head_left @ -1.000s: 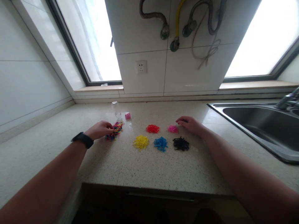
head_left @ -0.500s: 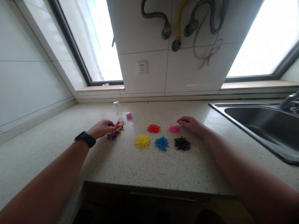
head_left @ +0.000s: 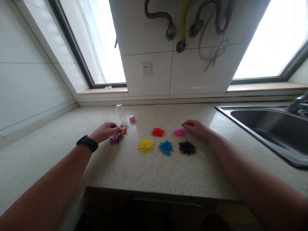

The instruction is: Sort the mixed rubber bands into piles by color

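Observation:
My left hand (head_left: 107, 131) reaches over a mixed pile of small coloured rubber bands (head_left: 118, 136), thumb and fingertips pinched together at its upper edge. Whatever sits between those fingertips is too small to make out. Beside the pink rubber bands (head_left: 178, 132) rests my right hand (head_left: 196, 127), its fingers stretched out and slightly apart, with nothing visible in them. Red rubber bands (head_left: 158, 132) lie left of the pink ones. Closer to me are separate piles of yellow rubber bands (head_left: 146, 146), blue rubber bands (head_left: 166, 147) and black rubber bands (head_left: 187, 147).
A small clear bottle (head_left: 120, 113) stands behind the mixed pile, with a pink cap-like piece (head_left: 132, 119) on its right. The steel sink (head_left: 240, 128) is set into the counter at the right. The counter's front edge (head_left: 158, 193) runs below the piles.
My left fingertips have shifted very slightly up at the mixed pile. My right hand and the sorted piles look the same; the whole view has moved a touch.

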`<state>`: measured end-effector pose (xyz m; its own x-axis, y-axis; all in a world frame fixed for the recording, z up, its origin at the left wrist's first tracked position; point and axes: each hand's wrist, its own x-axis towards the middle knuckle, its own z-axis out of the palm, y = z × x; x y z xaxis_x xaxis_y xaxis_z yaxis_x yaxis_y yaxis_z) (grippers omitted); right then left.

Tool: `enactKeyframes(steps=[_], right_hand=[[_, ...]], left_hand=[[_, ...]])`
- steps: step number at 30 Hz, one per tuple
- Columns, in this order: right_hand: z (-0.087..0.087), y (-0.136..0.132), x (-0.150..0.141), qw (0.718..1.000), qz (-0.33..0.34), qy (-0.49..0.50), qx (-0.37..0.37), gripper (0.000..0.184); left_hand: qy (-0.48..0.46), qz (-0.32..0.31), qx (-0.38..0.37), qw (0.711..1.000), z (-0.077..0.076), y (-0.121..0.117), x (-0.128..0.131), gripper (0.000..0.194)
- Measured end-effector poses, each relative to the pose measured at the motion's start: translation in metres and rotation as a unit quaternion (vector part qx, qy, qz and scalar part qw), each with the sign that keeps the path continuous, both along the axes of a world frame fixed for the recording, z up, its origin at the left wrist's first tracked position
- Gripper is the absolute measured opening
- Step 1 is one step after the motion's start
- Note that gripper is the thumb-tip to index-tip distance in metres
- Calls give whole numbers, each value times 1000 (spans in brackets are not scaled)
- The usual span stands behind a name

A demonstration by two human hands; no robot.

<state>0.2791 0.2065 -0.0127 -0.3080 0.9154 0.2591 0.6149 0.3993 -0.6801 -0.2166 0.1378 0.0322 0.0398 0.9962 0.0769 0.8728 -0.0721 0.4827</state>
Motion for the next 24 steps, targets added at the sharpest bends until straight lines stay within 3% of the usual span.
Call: enactKeyframes(steps=[6, 16, 24], right_hand=[[1, 0, 0, 1000, 8, -10, 2, 24], [2, -2, -1, 1000, 6, -22, -1, 24], [2, -1, 0, 1000, 7, -30, -4, 24]], left_hand=[[-32, -32, 11, 999, 6, -9, 26, 49], [-22, -155, 52, 986, 4, -47, 110, 34], [29, -171, 43, 984, -5, -52, 114, 31]])
